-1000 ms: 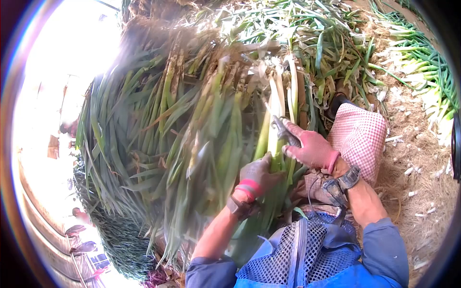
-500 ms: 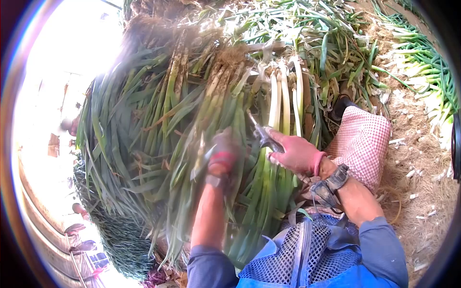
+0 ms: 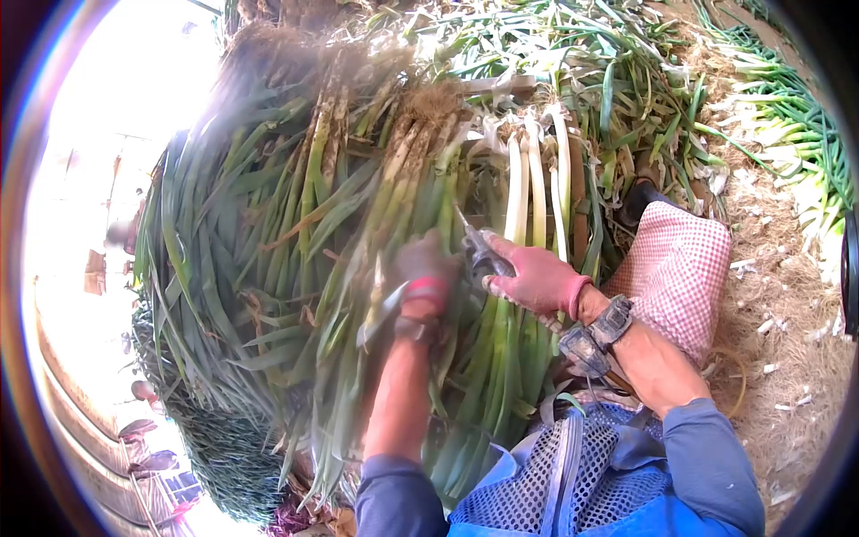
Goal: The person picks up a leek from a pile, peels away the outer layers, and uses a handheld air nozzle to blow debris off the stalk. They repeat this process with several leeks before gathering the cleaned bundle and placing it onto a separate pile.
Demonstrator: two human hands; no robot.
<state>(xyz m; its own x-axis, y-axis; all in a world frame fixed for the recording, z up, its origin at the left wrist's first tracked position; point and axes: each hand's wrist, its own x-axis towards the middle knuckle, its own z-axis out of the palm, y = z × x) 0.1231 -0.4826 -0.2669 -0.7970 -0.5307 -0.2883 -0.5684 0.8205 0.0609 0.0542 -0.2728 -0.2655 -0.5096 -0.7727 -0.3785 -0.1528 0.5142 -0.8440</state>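
My right hand [image 3: 541, 279], in a pink glove, is closed around a grey tool with a thin metal tip, which looks like an air blow gun [image 3: 488, 255]. Its tip points up and left. My left hand [image 3: 422, 273], in a dark glove with a red cuff, is among the green leaves of the leeks; motion blur hides its fingers. Just above it lie soil-stained leeks [image 3: 404, 148] with their roots on. To the right, several clean white-stemmed leeks [image 3: 537, 188] lie side by side, their green tops running under my right hand.
A big heap of unpeeled leeks [image 3: 215, 233] fills the left. Stripped leaves [image 3: 555, 40] pile up at the back. A checked cloth [image 3: 676, 268] covers my right leg. Roots and scraps litter the ground [image 3: 778, 358], with a row of leeks [image 3: 796, 134] at far right.
My right hand has moved slightly left and up with the tool, nearer to my left hand. The left hand has shifted slightly right and stays blurred.
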